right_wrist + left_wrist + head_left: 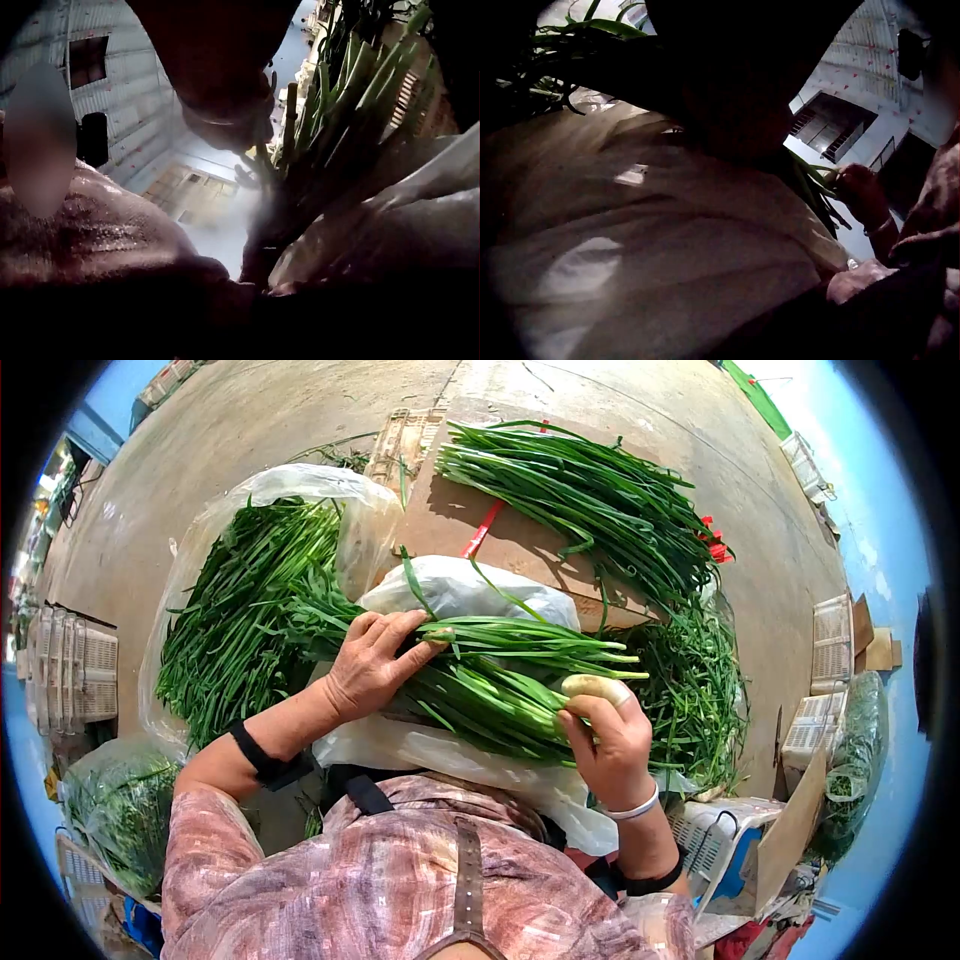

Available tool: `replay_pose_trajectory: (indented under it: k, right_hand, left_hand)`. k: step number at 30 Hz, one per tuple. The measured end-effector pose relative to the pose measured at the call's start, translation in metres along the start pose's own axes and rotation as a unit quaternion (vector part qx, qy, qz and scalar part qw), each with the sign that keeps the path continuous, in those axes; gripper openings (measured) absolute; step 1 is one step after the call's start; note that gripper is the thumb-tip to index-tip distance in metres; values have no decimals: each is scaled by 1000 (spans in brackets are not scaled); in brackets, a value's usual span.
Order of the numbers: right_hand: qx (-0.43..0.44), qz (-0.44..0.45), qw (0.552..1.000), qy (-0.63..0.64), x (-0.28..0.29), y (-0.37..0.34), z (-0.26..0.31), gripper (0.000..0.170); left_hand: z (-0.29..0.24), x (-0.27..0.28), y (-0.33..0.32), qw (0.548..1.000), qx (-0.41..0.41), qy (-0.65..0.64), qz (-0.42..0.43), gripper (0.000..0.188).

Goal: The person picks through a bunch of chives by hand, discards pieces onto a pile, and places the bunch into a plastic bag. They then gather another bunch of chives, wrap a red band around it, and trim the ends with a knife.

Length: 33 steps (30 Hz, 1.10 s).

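In the head view, my left hand (pixel 375 665) lies over a bunch of garlic chives (pixel 530 640) and grips it near the leafy part, with the thumb toward the pale stem ends. My right hand (pixel 615 745) pinches the stem ends of the chives (pixel 510 695) just below, between the thumb and a pale-wrapped finger. Both bunches lie across my lap over whitish plastic sheeting (pixel 430 750). In the right wrist view, cut stem ends (pixel 360 75) stick up beside the plastic. The left wrist view is dark and shows the right hand (pixel 859 191) at some stems.
At left, a plastic-lined pile of chives (pixel 240 620) stands close by. Ahead, a neat bunch (pixel 590 500) lies on a cardboard-topped surface (pixel 520 545) with red tape (pixel 483 528). Loose greens (pixel 700 690) heap at right. Plastic crates (pixel 75 670) line the left side.
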State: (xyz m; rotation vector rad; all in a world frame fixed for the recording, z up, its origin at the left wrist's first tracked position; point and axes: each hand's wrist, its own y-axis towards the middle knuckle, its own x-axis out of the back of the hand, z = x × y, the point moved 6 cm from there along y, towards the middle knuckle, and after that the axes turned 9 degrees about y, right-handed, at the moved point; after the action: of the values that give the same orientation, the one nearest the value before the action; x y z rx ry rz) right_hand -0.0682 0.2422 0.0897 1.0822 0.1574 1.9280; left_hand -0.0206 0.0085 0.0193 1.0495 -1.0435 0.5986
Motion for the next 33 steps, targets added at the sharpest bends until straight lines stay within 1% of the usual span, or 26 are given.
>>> replay_pose_trajectory:
  k: [1, 2, 3, 4, 6, 7, 8, 10, 12, 14, 16, 17, 18, 19, 20, 22, 23, 24, 25, 26, 27, 29, 30, 31, 32, 33]
  right_hand:
    - [0, 1, 1000, 0, 1, -2, 1, 14]
    - [-75, -11, 994, 81, 1, -6, -8, 11]
    - [-150, -22, 975, 160, 1, -10, -18, 9]
    - [-273, -34, 915, 295, -7, -25, -45, 8]
    - [-378, -56, 812, 441, -6, -29, -58, 10]
    - [-386, -65, 791, 470, -3, -30, -63, 11]
    - [-406, -113, 734, 533, -1, -35, -68, 12]
    - [-387, -142, 722, 555, 19, -40, -80, 12]
    - [-381, -132, 724, 559, 53, -52, -90, 12]
    - [-327, -216, 768, 507, 101, -75, -103, 11]
    - [-303, -234, 782, 492, 152, -108, -128, 11]
    - [-390, -252, 830, 309, 176, -134, -148, 11]
    - [-459, -258, 842, 113, 202, -162, -169, 13]
    - [-495, -87, 840, -206, 222, -191, -196, 21]
    - [-472, 23, 720, -508, 205, -163, -153, 32]
    - [-368, -9, 871, -325, 179, -128, -140, 40]
    - [-398, -29, 899, -182, 155, -103, -127, 48]
    - [-334, -12, 935, -118, 123, -67, -98, 52]
    - [-238, 43, 963, -120, 91, -27, -61, 59]
    - [-150, 76, 983, -79, 60, 0, -37, 74]
    - [-91, 110, 988, -56, 28, 15, -18, 92]
    - [-25, 170, 985, -30, -31, 40, 4, 116]
    - [-35, 204, 977, -40, -62, 43, 1, 122]
    - [-58, 215, 973, -64, -85, 43, 2, 125]
    - [-71, 210, 970, -100, -102, 42, 5, 125]
    - [-78, 208, 970, -100, -111, 42, 7, 121]
  left_hand:
    - [0, 0, 0, 1000, 3, -4, 1, 41]
    - [0, -1, 0, 1000, 6, -9, 2, 41]
    - [1, -1, 0, 1000, 6, -10, 2, 41]
    - [0, -2, 0, 1000, 1, -11, 1, 41]
    - [0, -4, 1, 1000, -4, -11, -2, 41]
    - [-1, -4, 0, 1000, -4, -12, -8, 41]
    - [-2, -4, -1, 1000, -5, -14, -13, 42]
    - [-2, -7, -3, 1000, -8, -7, -14, 41]
    - [-2, -7, -3, 1000, -11, -1, -16, 41]
    - [-1, -7, -2, 1000, -9, 11, -9, 41]
    - [-1, -8, -3, 1000, -10, 5, -11, 40]
    - [0, -8, -3, 1000, -7, -5, -3, 39]
    - [1, -8, -2, 1000, -2, -14, 3, 38]
    - [2, -7, 0, 1000, -5, -16, -2, 36]
    - [2, -5, 1, 1000, -5, -16, -1, 36]
    - [4, -5, 4, 999, 1, -21, 27, 37]
    - [4, -2, 7, 1000, -3, -18, 25, 41]
    - [4, 2, 10, 999, -7, -16, 29, 41]
    - [4, 6, 15, 999, -10, -4, 45, 42]
    - [4, 10, 21, 998, -14, 8, 59, 42]
    - [2, 18, 27, 997, -26, 22, 64, 47]
    - [0, 33, 37, 996, -29, 37, 80, 50]
    - [1, 37, 40, 994, -28, 48, 97, 52]
    - [1, 42, 43, 995, -33, 43, 86, 56]
    - [1, 47, 46, 995, -35, 45, 84, 56]
    - [1, 53, 50, 995, -32, 57, 78, 56]
